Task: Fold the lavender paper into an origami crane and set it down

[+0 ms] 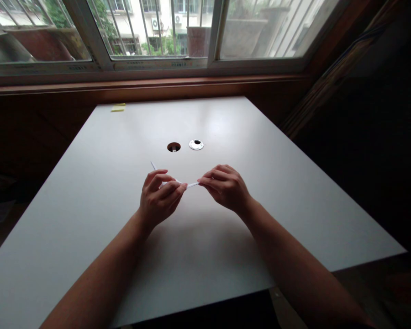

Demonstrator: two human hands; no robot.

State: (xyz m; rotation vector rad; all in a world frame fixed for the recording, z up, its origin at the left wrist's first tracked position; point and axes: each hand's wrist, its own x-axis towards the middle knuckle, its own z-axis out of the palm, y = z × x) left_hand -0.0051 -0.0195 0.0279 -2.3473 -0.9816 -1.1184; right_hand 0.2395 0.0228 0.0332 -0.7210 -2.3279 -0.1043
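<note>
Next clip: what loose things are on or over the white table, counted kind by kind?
thin white strip, pinched between left hand and right hand: 1
round silver cap, beside the hole: 1
yellow note, far left corner: 1
Total: 3

white strip (192, 185) | thin, bent | pinched between left hand (157, 198), right hand (226, 187)

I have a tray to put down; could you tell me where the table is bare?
Bare table left of the left hand, right of the right hand, and beyond the hole and cap. Crowded: hands pinching the white strip.
</note>
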